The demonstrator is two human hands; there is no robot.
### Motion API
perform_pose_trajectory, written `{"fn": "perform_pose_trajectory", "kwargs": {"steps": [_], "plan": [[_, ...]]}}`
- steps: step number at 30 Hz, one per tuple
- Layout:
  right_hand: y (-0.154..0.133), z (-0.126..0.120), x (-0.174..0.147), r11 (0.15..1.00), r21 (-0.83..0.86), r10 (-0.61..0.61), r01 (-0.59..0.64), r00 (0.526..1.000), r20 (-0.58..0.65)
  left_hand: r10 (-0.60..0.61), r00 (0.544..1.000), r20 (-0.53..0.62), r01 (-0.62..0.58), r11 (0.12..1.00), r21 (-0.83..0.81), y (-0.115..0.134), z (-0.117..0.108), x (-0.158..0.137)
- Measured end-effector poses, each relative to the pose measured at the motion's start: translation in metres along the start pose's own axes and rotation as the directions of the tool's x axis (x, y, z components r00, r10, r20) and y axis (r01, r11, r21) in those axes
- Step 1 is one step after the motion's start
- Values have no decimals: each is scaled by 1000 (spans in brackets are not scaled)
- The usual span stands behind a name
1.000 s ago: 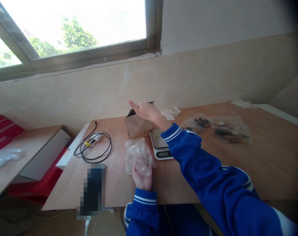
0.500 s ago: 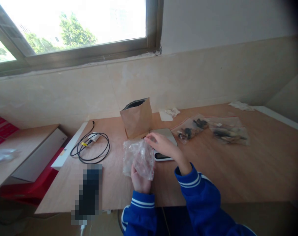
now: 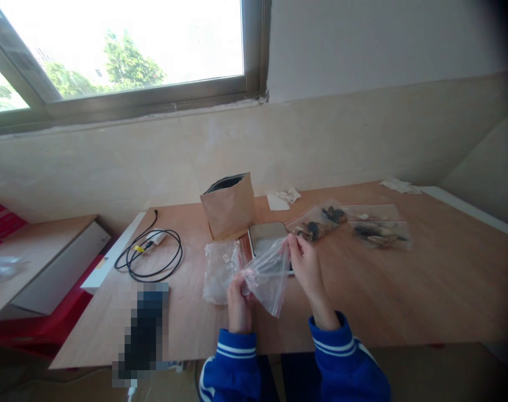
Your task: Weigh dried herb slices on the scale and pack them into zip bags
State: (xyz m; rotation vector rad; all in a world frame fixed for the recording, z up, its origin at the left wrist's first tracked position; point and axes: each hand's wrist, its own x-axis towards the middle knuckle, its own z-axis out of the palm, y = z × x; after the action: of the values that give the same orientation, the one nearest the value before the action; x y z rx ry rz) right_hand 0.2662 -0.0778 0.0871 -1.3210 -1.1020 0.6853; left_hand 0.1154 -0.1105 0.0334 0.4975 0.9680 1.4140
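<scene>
A clear zip-lock bag [image 3: 271, 276] with a reddish strip is stretched between my two hands above the table. My left hand [image 3: 239, 304] bunches one end of it, fingers closed. At the other end, my right hand [image 3: 306, 262] pinches a corner. Behind the bag, partly covered by it, lies a flat kitchen scale [image 3: 266, 233]. Just left of my left hand, more clear plastic bags [image 3: 221, 273] lie flat on the table. An open brown paper pouch [image 3: 228, 211] with a dark inside stands behind them.
Clear bags with dark dried pieces [image 3: 315, 226] and brownish pieces [image 3: 379, 235] lie to the right. On the left are a coiled black cable [image 3: 153, 277] and a pixelated dark object [image 3: 143, 335]. Crumpled white paper [image 3: 288, 196] sits near the wall.
My right hand has moved right, pulling the bag's corner outward, so the bag is now stretched between both hands. The bags lying on the table now show separately from it.
</scene>
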Motion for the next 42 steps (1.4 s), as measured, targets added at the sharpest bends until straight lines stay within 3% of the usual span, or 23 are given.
{"fn": "perform_pose_trajectory", "kwargs": {"steps": [3,6,9,11,15,20,23,27,30,33,36,38,40,42], "plan": [[7,1,-14,979,126,168,-163,985,-32,92,996,13,-92,996,-15,4,4,-3],[14,2,-29,886,241,357,-395,915,187,120,991,51,-123,991,47,13,6,-6],[13,-1,-40,841,236,331,-486,809,486,118,990,80,-127,985,117,24,5,-9],[11,-5,-42,846,253,251,-469,770,587,122,988,94,-136,979,150,30,3,-10],[12,-11,-38,859,308,205,-410,825,527,182,977,111,-204,948,243,41,-3,-11],[15,-12,-34,878,296,166,-376,819,549,241,965,107,-263,901,344,55,-6,-14],[18,-12,-33,905,267,156,-331,843,515,277,960,31,-268,886,378,64,-13,-12],[40,-25,-25,966,164,140,-202,934,329,319,947,-43,-271,863,425,76,-32,-7],[64,-40,-15,1000,25,13,-15,994,109,359,932,-55,-283,812,510,78,-46,0],[85,-51,-2,980,-150,-140,132,989,-46,445,893,-71,-275,662,697,74,-53,7],[97,-51,13,912,-334,-270,238,961,-52,641,767,-28,-245,332,911,71,-51,7],[102,-48,22,861,-445,-268,247,963,17,722,688,80,-236,117,965,71,-47,3],[105,-44,28,796,-570,-189,204,978,86,695,692,195,-264,-7,964,69,-41,-2],[107,-42,30,714,-684,-107,151,989,106,597,752,281,-297,-74,952,64,-36,-4]]}}
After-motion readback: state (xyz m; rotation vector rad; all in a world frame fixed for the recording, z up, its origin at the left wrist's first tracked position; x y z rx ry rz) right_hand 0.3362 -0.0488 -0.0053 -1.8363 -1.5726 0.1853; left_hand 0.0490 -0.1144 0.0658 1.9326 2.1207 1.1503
